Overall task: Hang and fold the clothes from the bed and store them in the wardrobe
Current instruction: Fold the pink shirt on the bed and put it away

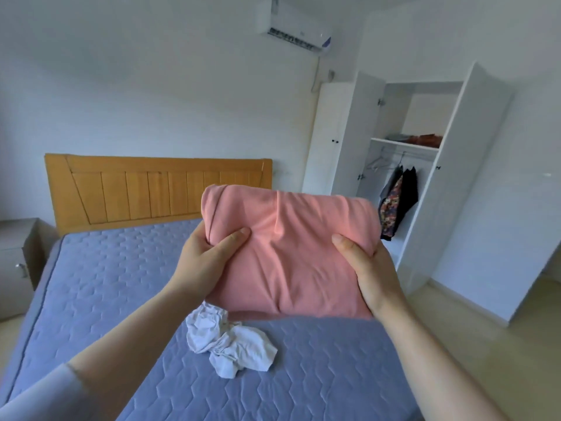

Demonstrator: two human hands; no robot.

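Over blue bed (91, 284), hands (206, 253) (368, 268) grip folded pink garment (291, 250)

bedroom | bed (91, 284) | open wardrobe (473, 183) | nightstand (18, 262) | air conditioner (293, 25)

The wardrobe (425, 113) stands with both doors (473, 177) swung wide, leaving its front open to reach. Folded clothes (422, 138) take the right part of its shelf (383, 141); the left part is free. Under the shelf, hanging garments (397, 202) crowd the rail.
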